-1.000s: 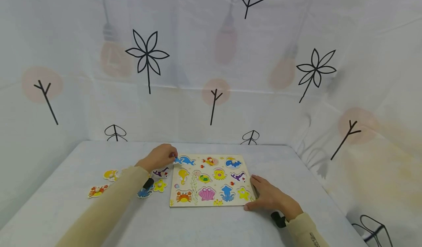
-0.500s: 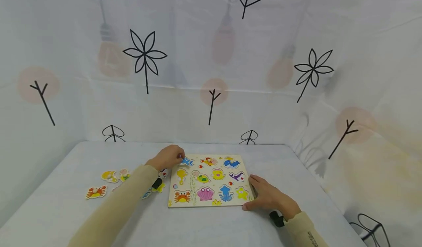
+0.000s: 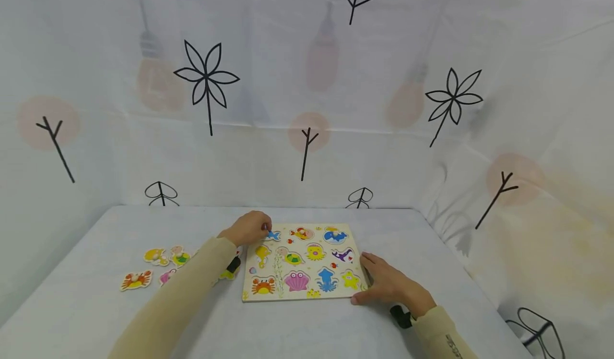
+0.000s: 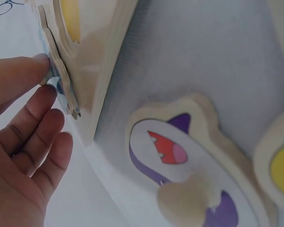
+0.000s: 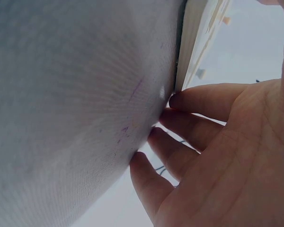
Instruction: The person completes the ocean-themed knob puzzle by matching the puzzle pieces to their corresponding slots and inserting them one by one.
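My left hand [image 3: 248,228] is over the far left corner of the wooden puzzle board [image 3: 310,269], thumb and index finger pinching the knob of a blue dolphin piece [image 4: 62,71]. In the left wrist view the piece lies close along the board's face, seen nearly edge-on; the other fingers are loosely bent. The right hand [image 3: 389,283] rests at the board's near right corner, thumb at the front edge and fingers along the right side. Its fingertips [image 5: 177,100] touch the board's edge and the tablecloth in the right wrist view.
Loose pieces lie left of the board: a crab [image 3: 136,280], a yellow piece [image 3: 156,256], a turtle [image 3: 180,256] and a star [image 3: 228,275]. A purple whale-like piece [image 4: 222,213] lies beside the board below the left wrist. White patterned cloth [image 3: 268,162] hangs behind the table.
My left hand has moved right with the dolphin piece, from the board's left edge onto its far left corner. The right hand stays at the board's edge.
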Demonstrator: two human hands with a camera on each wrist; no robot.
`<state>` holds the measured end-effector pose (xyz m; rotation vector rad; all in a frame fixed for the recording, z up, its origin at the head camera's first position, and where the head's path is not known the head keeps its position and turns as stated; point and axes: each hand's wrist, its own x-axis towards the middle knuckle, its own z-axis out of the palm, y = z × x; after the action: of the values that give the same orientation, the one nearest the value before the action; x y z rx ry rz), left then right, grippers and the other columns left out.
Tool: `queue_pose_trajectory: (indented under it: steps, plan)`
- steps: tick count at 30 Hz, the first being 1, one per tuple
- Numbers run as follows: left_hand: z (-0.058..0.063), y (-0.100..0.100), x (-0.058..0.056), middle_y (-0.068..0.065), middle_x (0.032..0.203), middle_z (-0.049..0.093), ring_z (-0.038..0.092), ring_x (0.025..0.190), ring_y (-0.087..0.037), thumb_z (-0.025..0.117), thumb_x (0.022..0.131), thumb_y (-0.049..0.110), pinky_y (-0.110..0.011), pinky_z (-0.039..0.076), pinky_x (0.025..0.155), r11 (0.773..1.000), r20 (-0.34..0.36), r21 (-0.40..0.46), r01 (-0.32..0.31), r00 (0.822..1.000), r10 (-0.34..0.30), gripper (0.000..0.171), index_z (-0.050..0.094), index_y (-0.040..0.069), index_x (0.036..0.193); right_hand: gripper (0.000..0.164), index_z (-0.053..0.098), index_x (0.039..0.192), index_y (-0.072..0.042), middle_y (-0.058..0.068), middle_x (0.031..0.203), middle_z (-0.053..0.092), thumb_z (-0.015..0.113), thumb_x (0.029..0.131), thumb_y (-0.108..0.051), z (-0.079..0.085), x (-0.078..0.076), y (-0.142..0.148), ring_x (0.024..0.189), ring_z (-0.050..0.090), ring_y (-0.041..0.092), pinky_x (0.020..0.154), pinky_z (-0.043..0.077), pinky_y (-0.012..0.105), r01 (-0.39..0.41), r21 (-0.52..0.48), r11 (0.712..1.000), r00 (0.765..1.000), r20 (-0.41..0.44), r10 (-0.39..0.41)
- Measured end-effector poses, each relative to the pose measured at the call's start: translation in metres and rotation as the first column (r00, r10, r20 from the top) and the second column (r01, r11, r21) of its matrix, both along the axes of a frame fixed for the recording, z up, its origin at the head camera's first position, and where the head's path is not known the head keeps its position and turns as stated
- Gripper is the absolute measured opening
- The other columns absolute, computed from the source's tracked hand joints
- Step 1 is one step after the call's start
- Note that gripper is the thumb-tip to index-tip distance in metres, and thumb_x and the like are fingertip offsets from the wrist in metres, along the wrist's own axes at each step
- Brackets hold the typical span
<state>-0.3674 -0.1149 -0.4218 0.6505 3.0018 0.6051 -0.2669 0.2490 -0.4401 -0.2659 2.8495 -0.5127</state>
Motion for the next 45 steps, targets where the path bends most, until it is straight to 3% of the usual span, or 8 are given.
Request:
queue_pose_trajectory:
  steps: [17,33,39,45]
  plan:
    - [0.002,0.003,-0.002,0.001,0.083,0.057,0.050,0.076,-0.017,0.066,0.088,0.012,-0.034,0.044,0.072,0.997,0.025,-0.030,-0.073,0.997,0.074,0.004,0.067,0.014,0.084,0.117,0.036,0.147,-0.007,0.013,0.153,0.028,0.082,0.055,-0.063,0.002,0.000,0.000,0.138,0.027,0.036,0.107,0.025,0.056,-0.006,0.001,1.000,1.000,-0.007,0.006]
    - [0.002,0.002,0.000,0.000,0.084,0.057,0.050,0.076,-0.018,0.065,0.089,0.012,-0.035,0.044,0.072,0.998,0.053,-0.017,-0.064,0.996,0.065,0.006,0.068,0.009,0.095,0.118,0.035,0.147,-0.006,0.014,0.153,0.028,0.082,0.055,-0.063,0.003,0.000,-0.001,0.138,0.026,0.036,0.107,0.025,0.056,-0.002,-0.001,1.000,1.000,0.010,0.002]
    - [0.005,-0.011,0.003,-0.002,0.086,0.056,0.050,0.073,-0.017,0.066,0.089,0.013,-0.033,0.045,0.068,0.999,0.053,0.014,-0.040,0.998,0.039,0.027,0.062,0.008,0.116,0.117,0.035,0.146,-0.005,0.014,0.153,0.028,0.081,0.056,-0.064,0.002,0.000,0.000,0.138,0.026,0.036,0.107,0.025,0.056,-0.011,0.002,1.000,1.000,0.007,0.011]
    - [0.011,-0.034,0.012,-0.003,0.088,0.057,0.051,0.075,-0.018,0.068,0.088,0.016,-0.034,0.047,0.068,1.000,0.031,-0.003,-0.007,1.000,0.007,0.024,0.064,0.008,0.111,0.118,0.034,0.147,-0.005,0.015,0.153,0.027,0.082,0.056,-0.063,0.003,0.002,-0.001,0.138,0.026,0.037,0.107,0.025,0.056,-0.009,0.004,1.000,1.000,0.005,0.009]
